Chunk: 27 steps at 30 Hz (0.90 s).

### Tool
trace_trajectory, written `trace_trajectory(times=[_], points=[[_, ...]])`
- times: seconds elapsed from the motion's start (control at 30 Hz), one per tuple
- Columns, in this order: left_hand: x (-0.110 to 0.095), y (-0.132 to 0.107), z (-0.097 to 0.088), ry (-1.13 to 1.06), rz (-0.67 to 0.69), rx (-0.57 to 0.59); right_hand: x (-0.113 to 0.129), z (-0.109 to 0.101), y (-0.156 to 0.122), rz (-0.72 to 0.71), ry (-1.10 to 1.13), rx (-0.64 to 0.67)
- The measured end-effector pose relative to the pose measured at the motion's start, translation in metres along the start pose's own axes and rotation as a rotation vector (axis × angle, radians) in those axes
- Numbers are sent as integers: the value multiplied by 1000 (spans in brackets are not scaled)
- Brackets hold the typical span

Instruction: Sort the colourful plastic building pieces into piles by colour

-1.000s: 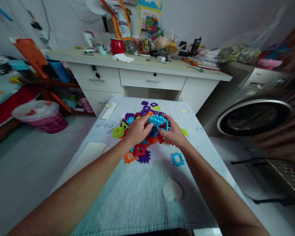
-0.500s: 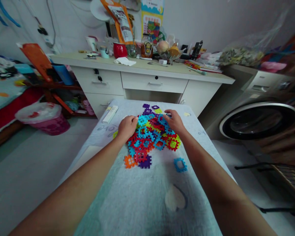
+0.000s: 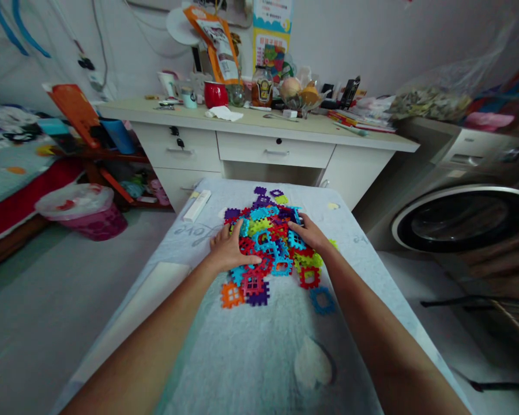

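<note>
A pile of notched plastic building tiles in blue, red, yellow-green and purple lies on the cloth-covered table. My left hand rests on the left side of the pile, its thumb and fingers spread around several tiles. At the right side, my right hand touches the pile with thumb and forefinger apart. Near its wrist lie a red square tile and a separate blue square tile. An orange window tile sits at the pile's front left, beside a pink-red one.
A long white box lies at the table's back left. Behind stands a white desk with a red mug and jars. To the right is a washing machine; a pink bin stands on the left floor.
My left hand has opened from a closed posture and come nearer along the pile's left side. My right hand has moved slightly nearer. Tiles on the right have shifted toward me.
</note>
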<state>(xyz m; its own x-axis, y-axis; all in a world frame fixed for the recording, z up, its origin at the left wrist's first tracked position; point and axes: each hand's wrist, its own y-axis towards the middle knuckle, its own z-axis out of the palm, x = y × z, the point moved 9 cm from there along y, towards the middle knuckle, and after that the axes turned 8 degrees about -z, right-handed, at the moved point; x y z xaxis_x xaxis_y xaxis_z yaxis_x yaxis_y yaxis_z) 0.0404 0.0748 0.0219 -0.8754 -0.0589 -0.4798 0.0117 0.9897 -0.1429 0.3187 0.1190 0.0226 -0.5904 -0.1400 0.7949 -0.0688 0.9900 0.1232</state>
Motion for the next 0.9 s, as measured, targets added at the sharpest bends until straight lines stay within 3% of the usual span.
trace_trajectory(times=[0.23, 0.4, 0.53, 0.77, 0.9], points=[[-21, 1, -2, -153, 143, -166, 27, 16, -8, 68, 328, 69], [-29, 2, -4, -370, 245, -261, 31, 21, -12, 146, 460, 88], [-34, 5, -10, -444, 258, -313, 40, 23, -13, 118, 543, 87], [-51, 18, -25, -683, 197, -256, 76, 32, -10, -20, 676, 166], [-49, 37, -26, -879, 89, -179, 89, 31, 1, -54, 556, 208]])
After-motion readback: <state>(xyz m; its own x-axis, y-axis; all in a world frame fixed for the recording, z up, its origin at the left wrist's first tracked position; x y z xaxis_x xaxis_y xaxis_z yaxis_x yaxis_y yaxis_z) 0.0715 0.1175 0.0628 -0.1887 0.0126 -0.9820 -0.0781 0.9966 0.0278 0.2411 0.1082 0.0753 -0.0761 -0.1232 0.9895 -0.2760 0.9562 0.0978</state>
